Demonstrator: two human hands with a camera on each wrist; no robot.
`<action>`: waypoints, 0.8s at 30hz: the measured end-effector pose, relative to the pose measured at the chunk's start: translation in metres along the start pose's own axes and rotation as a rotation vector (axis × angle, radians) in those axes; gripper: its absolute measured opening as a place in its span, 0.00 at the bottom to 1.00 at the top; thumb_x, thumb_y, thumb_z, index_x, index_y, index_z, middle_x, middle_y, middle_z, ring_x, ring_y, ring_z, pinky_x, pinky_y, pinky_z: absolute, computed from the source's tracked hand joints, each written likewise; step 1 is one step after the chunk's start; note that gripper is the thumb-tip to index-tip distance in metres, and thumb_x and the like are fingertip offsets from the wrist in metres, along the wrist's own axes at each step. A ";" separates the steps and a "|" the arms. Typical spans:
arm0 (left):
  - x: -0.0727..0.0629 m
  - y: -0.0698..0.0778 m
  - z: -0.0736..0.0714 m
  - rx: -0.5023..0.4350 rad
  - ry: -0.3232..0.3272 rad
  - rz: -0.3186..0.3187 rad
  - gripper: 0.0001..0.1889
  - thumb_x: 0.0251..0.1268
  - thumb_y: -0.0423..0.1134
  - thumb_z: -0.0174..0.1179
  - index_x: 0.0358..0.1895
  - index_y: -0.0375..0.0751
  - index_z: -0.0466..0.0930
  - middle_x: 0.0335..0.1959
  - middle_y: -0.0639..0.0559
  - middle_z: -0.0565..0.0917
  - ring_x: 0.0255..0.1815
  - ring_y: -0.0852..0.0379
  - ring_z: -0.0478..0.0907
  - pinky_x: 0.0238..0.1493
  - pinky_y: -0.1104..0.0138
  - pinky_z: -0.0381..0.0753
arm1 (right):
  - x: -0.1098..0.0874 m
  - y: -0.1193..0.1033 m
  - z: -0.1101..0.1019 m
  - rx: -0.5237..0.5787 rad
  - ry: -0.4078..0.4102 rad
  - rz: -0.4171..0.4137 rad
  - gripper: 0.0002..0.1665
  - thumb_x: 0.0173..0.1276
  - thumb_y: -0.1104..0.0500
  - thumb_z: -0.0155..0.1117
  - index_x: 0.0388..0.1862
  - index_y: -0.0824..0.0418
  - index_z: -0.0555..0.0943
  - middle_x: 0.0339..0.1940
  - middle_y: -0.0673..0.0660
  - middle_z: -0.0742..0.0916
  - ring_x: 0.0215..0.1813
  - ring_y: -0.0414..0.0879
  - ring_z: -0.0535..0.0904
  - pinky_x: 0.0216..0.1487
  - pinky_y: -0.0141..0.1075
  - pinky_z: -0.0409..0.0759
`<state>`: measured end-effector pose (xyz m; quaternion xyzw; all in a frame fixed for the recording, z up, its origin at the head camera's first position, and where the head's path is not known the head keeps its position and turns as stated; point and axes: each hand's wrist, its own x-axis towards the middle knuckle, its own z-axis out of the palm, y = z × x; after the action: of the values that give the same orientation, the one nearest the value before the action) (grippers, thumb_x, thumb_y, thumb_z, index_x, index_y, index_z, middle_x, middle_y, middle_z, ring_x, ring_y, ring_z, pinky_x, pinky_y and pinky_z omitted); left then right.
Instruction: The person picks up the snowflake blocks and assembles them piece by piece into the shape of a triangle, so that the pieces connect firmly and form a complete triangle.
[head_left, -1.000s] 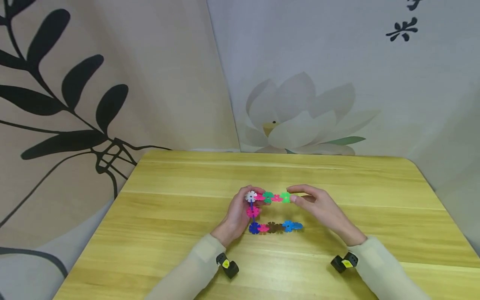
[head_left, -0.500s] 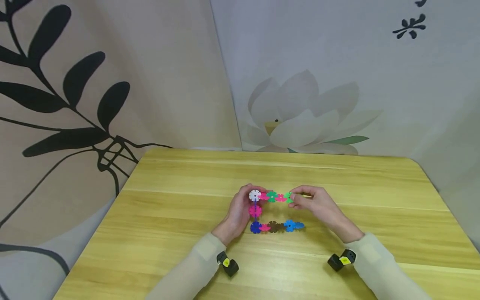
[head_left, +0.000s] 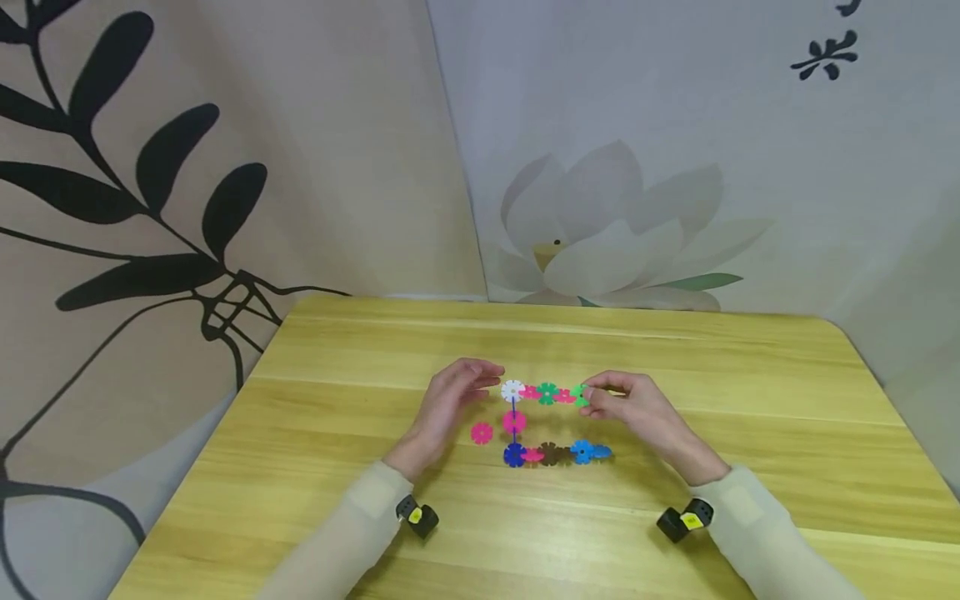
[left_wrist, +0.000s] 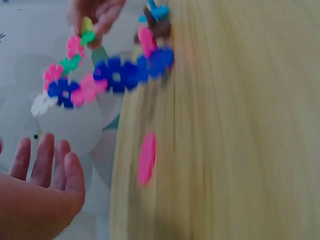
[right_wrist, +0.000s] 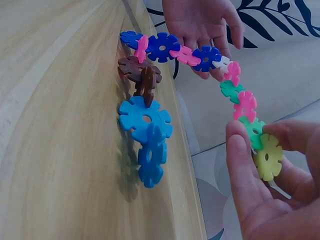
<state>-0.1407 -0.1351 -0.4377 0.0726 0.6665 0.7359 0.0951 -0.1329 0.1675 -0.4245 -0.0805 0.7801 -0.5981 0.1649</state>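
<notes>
A U-shaped chain of plastic snowflake discs [head_left: 514, 422] stands on the table, opening to the right in the head view. Its lower row of dark blue, pink, brown and light blue discs [right_wrist: 145, 118] rests on the wood; the other row is raised. My right hand [head_left: 637, 412] pinches the raised end, at the green and yellow discs [right_wrist: 268, 157]. Beside the white corner disc [head_left: 513, 391] my left hand [head_left: 442, 408] is apart from the chain, its fingers loosely extended and holding nothing. A loose pink snowflake disc [head_left: 482, 433] lies between that hand and the chain.
The wooden table [head_left: 300, 500] ends at a far edge just beyond the hands. A patterned wall covering [head_left: 360, 167] rises behind it. Each wrist wears a small black camera [head_left: 685, 521].
My left hand has let go of the chain's white corner and moved left, and the loose pink disc now shows. My right hand has closed its pinch on the chain's green end.
</notes>
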 end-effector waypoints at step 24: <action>-0.007 -0.001 -0.037 0.952 -0.334 -0.010 0.23 0.60 0.40 0.76 0.58 0.42 0.85 0.51 0.52 0.81 0.54 0.52 0.78 0.61 0.53 0.79 | 0.003 0.001 -0.002 0.012 0.002 0.026 0.23 0.78 0.56 0.62 0.60 0.74 0.78 0.46 0.63 0.88 0.51 0.61 0.87 0.57 0.44 0.85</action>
<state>-0.1427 -0.1721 -0.4426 0.2212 0.9043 0.3280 0.1602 -0.1364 0.1682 -0.4254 -0.0686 0.7777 -0.6007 0.1724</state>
